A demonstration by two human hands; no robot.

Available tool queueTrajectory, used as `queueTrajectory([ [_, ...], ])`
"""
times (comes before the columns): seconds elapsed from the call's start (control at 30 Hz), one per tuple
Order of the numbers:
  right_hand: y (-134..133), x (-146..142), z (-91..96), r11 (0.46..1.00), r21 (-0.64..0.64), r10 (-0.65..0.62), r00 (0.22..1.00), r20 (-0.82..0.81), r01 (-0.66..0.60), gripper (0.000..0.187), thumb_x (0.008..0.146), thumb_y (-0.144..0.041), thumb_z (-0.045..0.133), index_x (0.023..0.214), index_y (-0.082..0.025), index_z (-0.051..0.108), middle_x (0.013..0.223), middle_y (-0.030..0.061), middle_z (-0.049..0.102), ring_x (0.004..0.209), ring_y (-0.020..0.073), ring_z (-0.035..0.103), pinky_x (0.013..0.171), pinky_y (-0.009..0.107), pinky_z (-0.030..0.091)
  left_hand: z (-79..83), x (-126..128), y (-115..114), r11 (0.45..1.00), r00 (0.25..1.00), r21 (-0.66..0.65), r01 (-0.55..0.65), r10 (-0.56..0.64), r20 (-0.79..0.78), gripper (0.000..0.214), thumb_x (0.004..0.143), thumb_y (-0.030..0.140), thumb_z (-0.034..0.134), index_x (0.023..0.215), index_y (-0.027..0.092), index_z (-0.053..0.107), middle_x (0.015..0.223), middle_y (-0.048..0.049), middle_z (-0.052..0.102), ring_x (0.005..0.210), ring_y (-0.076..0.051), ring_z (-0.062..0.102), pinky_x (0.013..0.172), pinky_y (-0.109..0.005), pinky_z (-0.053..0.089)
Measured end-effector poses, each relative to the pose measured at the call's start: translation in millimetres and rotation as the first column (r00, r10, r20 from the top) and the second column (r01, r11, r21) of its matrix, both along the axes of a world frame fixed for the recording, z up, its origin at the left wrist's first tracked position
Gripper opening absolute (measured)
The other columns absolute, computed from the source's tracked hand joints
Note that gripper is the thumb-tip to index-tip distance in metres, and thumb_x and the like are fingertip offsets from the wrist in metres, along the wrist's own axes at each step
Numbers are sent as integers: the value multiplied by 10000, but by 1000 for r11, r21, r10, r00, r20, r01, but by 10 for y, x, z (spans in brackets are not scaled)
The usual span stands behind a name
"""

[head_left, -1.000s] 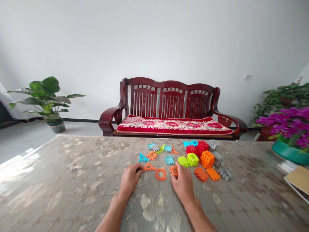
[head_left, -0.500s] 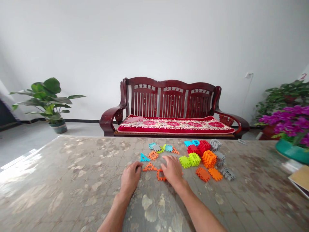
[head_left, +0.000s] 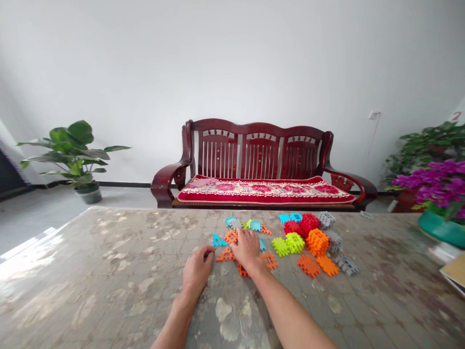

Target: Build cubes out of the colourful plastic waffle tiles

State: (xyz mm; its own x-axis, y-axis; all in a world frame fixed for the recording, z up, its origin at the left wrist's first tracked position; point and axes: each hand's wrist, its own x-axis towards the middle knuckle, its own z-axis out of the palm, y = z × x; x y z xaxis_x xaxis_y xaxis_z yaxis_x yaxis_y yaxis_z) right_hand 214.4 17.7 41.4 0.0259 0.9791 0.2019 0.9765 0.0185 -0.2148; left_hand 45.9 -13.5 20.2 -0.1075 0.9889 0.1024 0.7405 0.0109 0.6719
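My left hand point(head_left: 197, 267) rests on the table with its fingers curled in, and nothing shows in it. Just beyond it lie a blue triangular tile point(head_left: 218, 240) and an orange triangular tile point(head_left: 225, 254). My right hand point(head_left: 247, 248) reaches over the loose tiles, thumb and fingers apart. Its fingertips are by an orange lattice square point(head_left: 230, 236); whether they touch it is not clear. Beneath its wrist an orange frame tile point(head_left: 241, 270) is partly covered. Another orange window tile point(head_left: 270, 261) and a partly hidden blue tile point(head_left: 262, 244) lie to its right.
Farther back lie a grey tile point(head_left: 237, 224), a light blue tile point(head_left: 255, 226) and others. On the right are stacks of red point(head_left: 309, 222), lime point(head_left: 294, 242), orange point(head_left: 317, 242) and grey point(head_left: 327, 219) tiles. A flower pot point(head_left: 441, 228) stands at the table's right; a wooden bench point(head_left: 259, 150) stands behind.
My right hand has moved left and slightly nearer, uncovering the orange window tile and part of a blue tile. My left hand stays in place.
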Motion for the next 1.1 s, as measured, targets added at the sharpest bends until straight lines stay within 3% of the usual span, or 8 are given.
queueTrajectory([
  [0.17,-4,-6,-11,999,20,26,999,25,-26,288,805,-266,580,1083,-202,618,1067,98,677,1032,243,575,857,334,384,1,-4,2,1000,1000,7,2,-2,-8,222,854,269,497,944,265,700,933,8,751,875,-155,673,718,-212,424],
  [0.33,-123,97,41,998,62,9,999,-44,-6,390,793,-276,596,1175,-199,596,1088,94,685,1033,236,588,874,322,389,31,-3,-2,1000,1000,4,5,-5,-20,217,848,264,506,935,267,704,908,14,754,867,-154,677,712,-208,424],
  [0.53,-495,553,83,983,127,-109,980,-165,131,486,793,-319,600,1264,-215,544,1061,62,695,995,216,614,850,300,404,9,-3,7,1000,999,-8,6,-6,-40,224,852,268,502,948,269,704,930,11,753,881,-162,673,706,-213,422],
  [0.73,-815,951,-37,966,121,-210,966,-151,229,515,809,-323,575,1301,-184,522,1068,77,688,1006,239,608,869,327,411,-13,-3,16,1000,999,-22,13,-14,-41,237,859,274,482,957,266,698,949,5,749,897,-173,667,722,-228,415],
  [0.9,-887,944,-160,971,104,-207,975,-83,215,501,828,-334,562,1304,-184,521,1159,97,661,1062,251,588,895,337,402,-21,-8,14,1000,999,-16,17,-17,-31,234,858,262,480,951,263,694,938,6,745,884,-166,666,719,-225,414],
  [1.1,-879,838,-162,970,142,-194,980,-44,199,531,821,-371,590,1313,-186,513,1234,109,613,1122,264,539,928,344,376,16,5,-3,1000,999,-23,17,-18,-43,239,860,268,475,958,270,694,961,7,745,906,-171,665,727,-232,417],
])
